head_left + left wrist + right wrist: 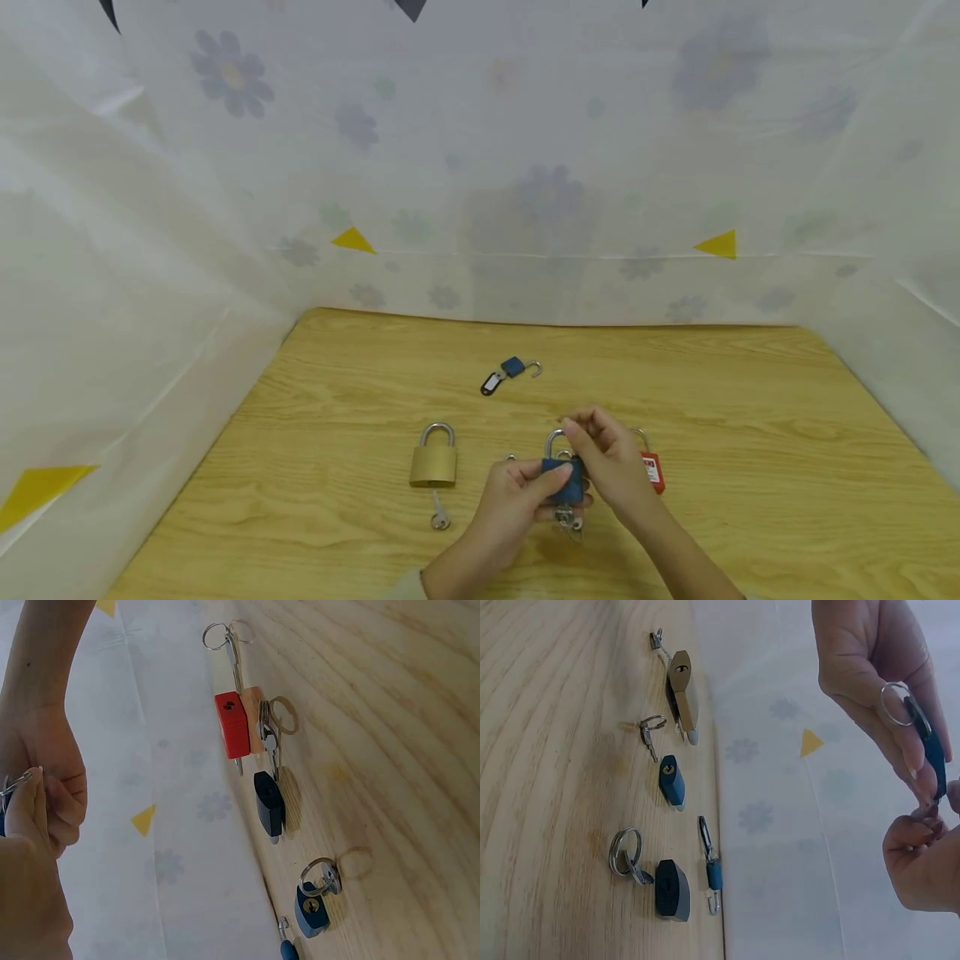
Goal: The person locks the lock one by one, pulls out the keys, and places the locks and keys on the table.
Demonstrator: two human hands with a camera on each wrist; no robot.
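Currently I see the blue padlock (572,490) at three o'clock from the golden padlock (432,467), left hand (513,496) gripping it, right hand (611,454) pinching its hoop (549,443): apparently hoop handling, next probably needing a steady left grip.

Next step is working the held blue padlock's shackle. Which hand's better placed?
Probably the right hand: its fingertips are already at the shackle. The left hand is busy gripping the body of the blue padlock, steadying it.

Fingers (553,482) partly hide the held blue padlock (575,488), cropped in the left wrist view.
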